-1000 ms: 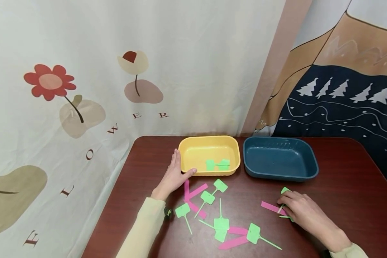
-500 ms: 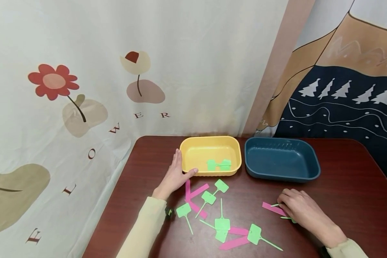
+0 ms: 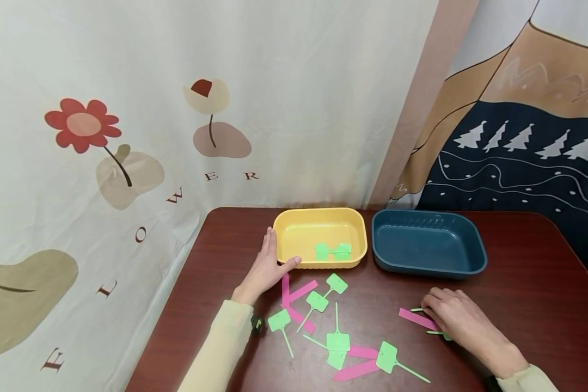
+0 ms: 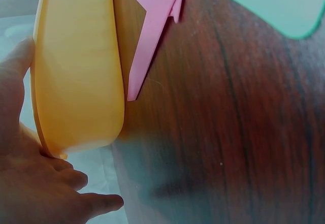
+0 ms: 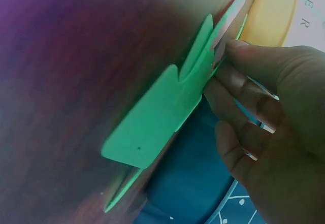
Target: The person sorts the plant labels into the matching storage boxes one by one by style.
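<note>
From the head, we look forward and down across the bench (image 3: 519, 261); up close, our left wrist view faces the side of the yellow tray (image 4: 78, 66), our right wrist view peers along green tags (image 5: 139, 125), and all three take in that tray.

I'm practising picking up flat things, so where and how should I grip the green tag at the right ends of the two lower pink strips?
Probably pinch the stem of the green tag, coming from the right: it juts that way over bare table, while the square head meets the pink strips.
</note>
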The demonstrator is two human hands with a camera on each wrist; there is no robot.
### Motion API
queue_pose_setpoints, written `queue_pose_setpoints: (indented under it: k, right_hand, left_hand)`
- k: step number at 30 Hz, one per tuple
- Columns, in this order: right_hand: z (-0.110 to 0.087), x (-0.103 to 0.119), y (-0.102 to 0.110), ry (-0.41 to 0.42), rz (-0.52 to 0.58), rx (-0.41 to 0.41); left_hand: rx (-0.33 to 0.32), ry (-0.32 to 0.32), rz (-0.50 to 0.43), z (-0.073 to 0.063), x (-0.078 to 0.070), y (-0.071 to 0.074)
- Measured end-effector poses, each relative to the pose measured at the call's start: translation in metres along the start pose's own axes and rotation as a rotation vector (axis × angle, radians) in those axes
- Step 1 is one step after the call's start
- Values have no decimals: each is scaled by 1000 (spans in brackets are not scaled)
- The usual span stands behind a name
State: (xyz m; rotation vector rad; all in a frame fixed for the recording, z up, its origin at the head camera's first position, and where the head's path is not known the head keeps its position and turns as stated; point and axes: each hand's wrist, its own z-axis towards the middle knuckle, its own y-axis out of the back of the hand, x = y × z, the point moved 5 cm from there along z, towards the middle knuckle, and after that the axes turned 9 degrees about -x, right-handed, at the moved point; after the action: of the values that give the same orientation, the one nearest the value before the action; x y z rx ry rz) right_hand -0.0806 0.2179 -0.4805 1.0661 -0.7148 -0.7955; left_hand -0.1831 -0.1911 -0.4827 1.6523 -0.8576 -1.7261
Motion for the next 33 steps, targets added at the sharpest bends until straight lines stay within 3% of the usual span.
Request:
queue_pose_setpoints:
  k: [12, 27, 33]
  right_hand:
    - [13, 8, 9, 0, 70, -89]
    - [47, 35, 23, 126, 119, -295]
    - [68, 47, 24, 109, 127, -278]
  left_hand:
    - [9, 16, -4, -1, -1, 1]
    - [7, 7, -3, -2, -2, 0]
    - [-1, 5, -7, -2, -1, 1]
